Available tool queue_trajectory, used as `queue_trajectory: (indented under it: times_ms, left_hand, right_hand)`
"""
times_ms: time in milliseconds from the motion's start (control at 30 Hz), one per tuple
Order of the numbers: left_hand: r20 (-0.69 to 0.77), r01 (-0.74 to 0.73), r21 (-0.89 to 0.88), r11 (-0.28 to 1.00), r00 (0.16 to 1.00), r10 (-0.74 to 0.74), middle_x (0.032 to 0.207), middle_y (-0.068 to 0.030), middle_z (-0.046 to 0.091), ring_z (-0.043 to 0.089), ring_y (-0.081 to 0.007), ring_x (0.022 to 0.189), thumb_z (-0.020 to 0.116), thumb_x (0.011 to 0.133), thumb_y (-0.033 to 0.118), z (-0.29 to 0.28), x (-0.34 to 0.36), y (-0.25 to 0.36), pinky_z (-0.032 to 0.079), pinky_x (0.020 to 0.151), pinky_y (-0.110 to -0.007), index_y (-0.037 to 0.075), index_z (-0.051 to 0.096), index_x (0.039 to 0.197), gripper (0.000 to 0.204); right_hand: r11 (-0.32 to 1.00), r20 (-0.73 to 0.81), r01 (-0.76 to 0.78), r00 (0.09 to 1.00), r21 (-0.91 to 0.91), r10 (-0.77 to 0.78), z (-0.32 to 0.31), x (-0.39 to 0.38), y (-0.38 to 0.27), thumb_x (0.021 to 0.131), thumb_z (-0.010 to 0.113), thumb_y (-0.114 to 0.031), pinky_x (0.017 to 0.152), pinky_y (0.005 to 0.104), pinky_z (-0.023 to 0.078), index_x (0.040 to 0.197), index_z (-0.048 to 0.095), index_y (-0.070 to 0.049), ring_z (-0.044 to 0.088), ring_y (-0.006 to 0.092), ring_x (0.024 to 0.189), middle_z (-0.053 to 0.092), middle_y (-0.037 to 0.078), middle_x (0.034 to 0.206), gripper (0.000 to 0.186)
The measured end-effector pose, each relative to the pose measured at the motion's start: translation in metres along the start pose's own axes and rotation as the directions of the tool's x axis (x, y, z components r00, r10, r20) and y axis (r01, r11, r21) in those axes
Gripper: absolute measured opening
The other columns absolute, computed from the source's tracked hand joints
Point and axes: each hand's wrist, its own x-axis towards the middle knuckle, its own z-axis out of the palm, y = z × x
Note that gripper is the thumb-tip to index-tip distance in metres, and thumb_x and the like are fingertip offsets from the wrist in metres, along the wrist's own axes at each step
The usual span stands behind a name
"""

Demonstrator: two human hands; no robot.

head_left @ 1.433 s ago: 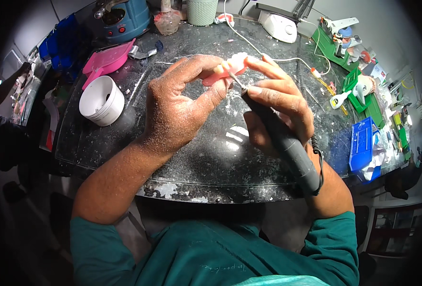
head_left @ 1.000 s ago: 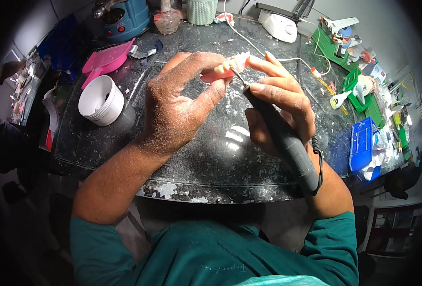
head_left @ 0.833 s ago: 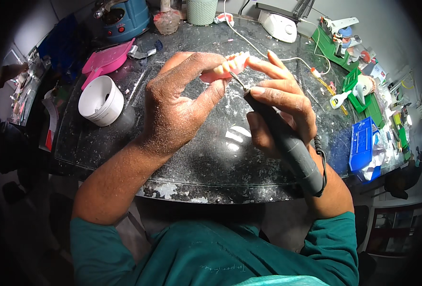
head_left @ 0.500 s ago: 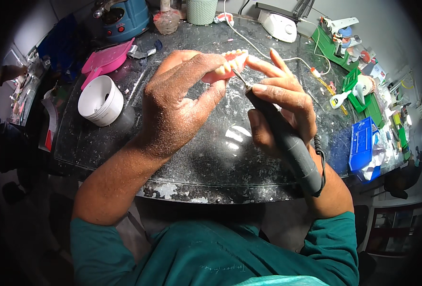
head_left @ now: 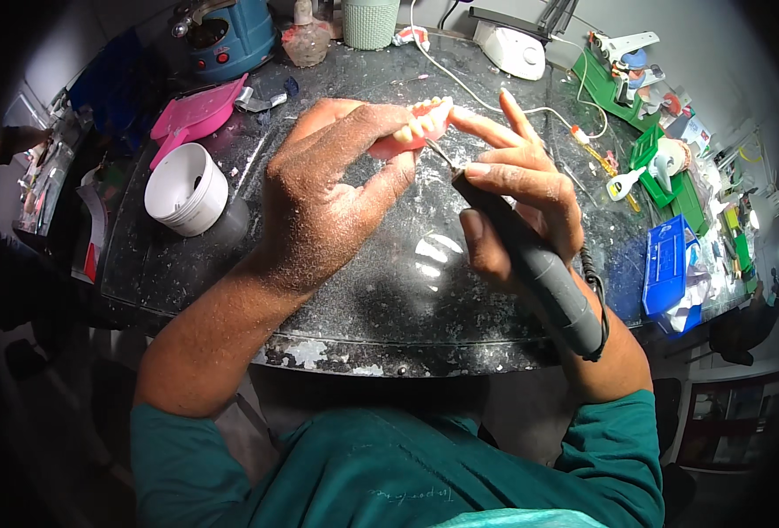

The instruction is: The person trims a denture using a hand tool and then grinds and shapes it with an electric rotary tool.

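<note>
My left hand (head_left: 332,180), coated in pale dust, pinches a denture (head_left: 422,126) with a pink base and cream teeth between thumb and fingers. In my right hand (head_left: 530,189) is a dark grey rotary handpiece (head_left: 543,273), held like a pen. Its thin metal bur (head_left: 440,152) points up and left at the denture's near edge, where I cannot tell contact from a small gap. My right index and little fingers reach toward the denture. A black coiled cord runs from the handpiece's rear end beside my wrist.
On the dusty black table (head_left: 363,299), a white tub (head_left: 186,189) and a pink dustpan (head_left: 198,110) stand at left. Behind are a blue machine (head_left: 231,40), a glass bottle (head_left: 306,37), a pale green basket (head_left: 370,22) and a white control box (head_left: 510,48). Blue (head_left: 665,261) and green trays line the right.
The denture has shifted slightly down and left and tilted a little in my left hand. The handpiece has dipped slightly with my right hand. Both grips stay the same.
</note>
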Motion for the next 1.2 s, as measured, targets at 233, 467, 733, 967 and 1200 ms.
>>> queue_trajectory:
  times_ms: [233,467,733,967,1200]
  left_hand:
    - [0.005,0.051,-0.014,0.999,0.999,-0.051,0.101,-0.0116,0.068,0.064,-0.0179,0.094,0.071,0.078,-0.007,-0.0009,-0.0013,0.0019,0.05,0.084,-0.029,-0.001,0.066,0.103,0.026]
    - [-0.005,0.067,0.006,0.998,0.998,-0.067,0.098,-0.0098,0.068,0.062,-0.0155,0.087,0.07,0.078,-0.006,-0.0009,-0.0011,0.0019,0.049,0.08,-0.028,0.001,0.068,0.1,0.024]
    - [-0.012,0.06,0.017,0.998,0.998,-0.06,0.096,-0.0091,0.068,0.061,-0.0147,0.084,0.071,0.077,-0.006,-0.0001,-0.0021,0.0018,0.049,0.078,-0.027,0.001,0.069,0.102,0.026]
    - [-0.038,0.035,0.03,0.999,0.999,-0.034,0.093,-0.008,0.069,0.063,-0.019,0.083,0.074,0.074,-0.002,0.0011,-0.0012,0.0008,0.05,0.077,-0.03,0.003,0.069,0.102,0.029]
    - [-0.056,0.052,0.029,0.998,0.997,-0.05,0.092,-0.0074,0.07,0.065,-0.0235,0.084,0.075,0.072,0.002,0.0013,-0.0023,0.0003,0.05,0.078,-0.033,0.006,0.07,0.101,0.029]
  right_hand:
    - [1.0,0.037,0.008,0.999,0.003,-0.008,-0.0018,0.0003,0.0003,0.066,0.073,0.004,0.111,0.0624,0.028,0.107,0.059,-0.007,0.065,0.0363,0.112,0.066,0.008,0.091,0.045]
    - [0.999,0.057,-0.032,0.998,0.0,0.032,-0.0006,0.002,-0.0063,0.067,0.073,0.003,0.111,0.0626,0.027,0.108,0.06,-0.008,0.065,0.0363,0.113,0.066,0.008,0.09,0.044]
    - [1.0,0.02,-0.017,1.0,-0.01,0.017,0.0037,-0.0029,-0.0002,0.066,0.076,0.004,0.111,0.062,0.027,0.108,0.061,-0.009,0.064,0.0361,0.114,0.067,0.008,0.093,0.047]
    - [1.0,0.031,-0.02,0.999,-0.016,0.021,0.0026,-0.0012,-0.0014,0.066,0.076,0.004,0.111,0.0626,0.027,0.107,0.062,-0.009,0.065,0.0356,0.114,0.067,0.008,0.094,0.046]
    - [1.0,0.048,-0.023,0.999,-0.008,0.023,-0.0021,0.0021,-0.0046,0.065,0.076,0.003,0.112,0.0629,0.026,0.108,0.061,-0.008,0.065,0.036,0.113,0.067,0.009,0.093,0.046]
